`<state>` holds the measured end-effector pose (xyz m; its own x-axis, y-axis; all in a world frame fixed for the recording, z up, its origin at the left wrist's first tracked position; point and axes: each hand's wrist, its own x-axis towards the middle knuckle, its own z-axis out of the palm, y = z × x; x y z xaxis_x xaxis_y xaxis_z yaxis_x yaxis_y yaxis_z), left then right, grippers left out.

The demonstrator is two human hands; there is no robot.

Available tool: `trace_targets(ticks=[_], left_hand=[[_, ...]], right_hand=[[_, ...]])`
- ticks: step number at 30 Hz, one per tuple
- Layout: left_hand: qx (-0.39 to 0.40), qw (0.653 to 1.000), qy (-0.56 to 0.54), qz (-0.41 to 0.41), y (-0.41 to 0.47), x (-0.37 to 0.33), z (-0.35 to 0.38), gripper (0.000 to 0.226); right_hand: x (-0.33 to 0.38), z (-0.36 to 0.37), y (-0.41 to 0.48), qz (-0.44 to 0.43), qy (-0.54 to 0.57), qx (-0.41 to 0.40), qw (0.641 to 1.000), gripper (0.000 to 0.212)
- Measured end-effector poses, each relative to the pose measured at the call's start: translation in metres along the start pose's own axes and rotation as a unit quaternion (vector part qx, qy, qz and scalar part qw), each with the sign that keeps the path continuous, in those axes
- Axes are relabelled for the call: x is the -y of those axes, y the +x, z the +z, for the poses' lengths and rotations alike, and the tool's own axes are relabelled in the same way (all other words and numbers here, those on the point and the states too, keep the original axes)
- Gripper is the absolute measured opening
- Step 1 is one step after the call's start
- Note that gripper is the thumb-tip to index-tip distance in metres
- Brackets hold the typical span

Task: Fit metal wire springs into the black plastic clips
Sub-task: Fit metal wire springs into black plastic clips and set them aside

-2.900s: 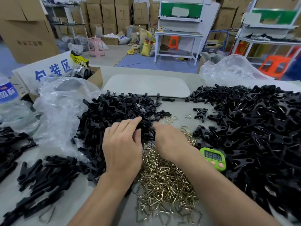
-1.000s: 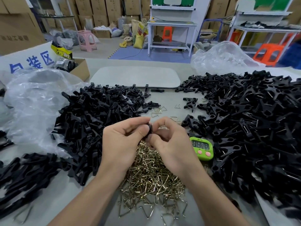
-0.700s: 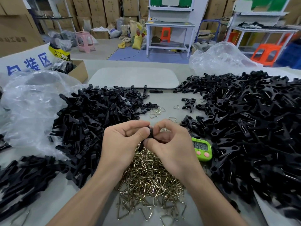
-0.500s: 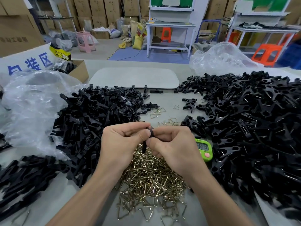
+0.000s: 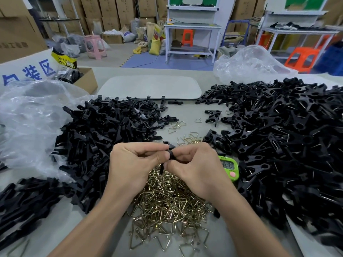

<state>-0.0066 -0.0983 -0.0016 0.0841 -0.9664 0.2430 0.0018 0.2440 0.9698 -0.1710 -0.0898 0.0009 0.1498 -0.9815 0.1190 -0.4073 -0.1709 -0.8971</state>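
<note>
My left hand (image 5: 133,164) and my right hand (image 5: 196,167) meet in the middle of the table and both pinch one black plastic clip (image 5: 169,152) between thumbs and fingers. Most of the clip is hidden by my fingers; one black leg pokes down between my hands. Whether a wire spring sits in it I cannot tell. Directly under my hands lies a heap of brass-coloured wire springs (image 5: 167,201). A pile of loose black clip halves (image 5: 104,134) lies to the left. A larger pile of black clips with springs (image 5: 282,138) fills the right side.
A green digital timer (image 5: 230,166) lies just right of my right hand. Crumpled clear plastic bags lie at the left (image 5: 31,119) and far right (image 5: 248,65). A grey pad (image 5: 150,87) lies behind the piles, a cardboard box (image 5: 83,80) at the far left. More clip halves (image 5: 24,199) lie at the near left.
My hands came up off the left pile with a clip and closed together over the spring heap. In the last second they stayed put, my right fingers curling tighter over the clip.
</note>
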Motion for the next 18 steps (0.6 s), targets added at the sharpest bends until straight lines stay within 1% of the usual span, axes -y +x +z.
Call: trace_targets(ticks=[2,6,8,11,13,15,18], left_hand=[[-0.001,1.000,0.018,0.010,-0.0023,-0.0001,0.0007,0.025],[0.007,0.989,0.132,0.062,-0.0051,0.0024,-0.0025,0.030],[0.027,0.983,0.160,0.081,-0.0035,0.0031,-0.0056,0.030],[0.055,0.972,0.196,0.116,-0.0034,0.0017,-0.0076,0.037],[0.062,0.971,0.197,0.119,-0.0041,0.0020,-0.0080,0.036],[0.054,0.979,0.175,0.092,-0.0037,0.0026,-0.0087,0.031],[0.012,0.988,0.139,0.059,-0.0031,0.0029,-0.0078,0.030]], right_hand=[[-0.0005,0.0023,-0.0007,-0.005,-0.015,-0.017,1.000,0.003],[-0.0011,0.0027,-0.0010,0.002,-0.015,0.001,1.000,0.005],[-0.0010,0.0014,-0.0010,0.002,-0.013,-0.007,1.000,0.005],[-0.0031,0.0002,-0.0009,-0.006,-0.019,-0.025,0.999,0.007],[-0.0049,0.0016,-0.0016,-0.023,-0.050,-0.027,0.998,0.012],[-0.0048,0.0044,-0.0025,-0.038,-0.072,-0.027,0.996,0.015],[-0.0040,0.0075,-0.0030,-0.046,-0.071,-0.035,0.996,0.009]])
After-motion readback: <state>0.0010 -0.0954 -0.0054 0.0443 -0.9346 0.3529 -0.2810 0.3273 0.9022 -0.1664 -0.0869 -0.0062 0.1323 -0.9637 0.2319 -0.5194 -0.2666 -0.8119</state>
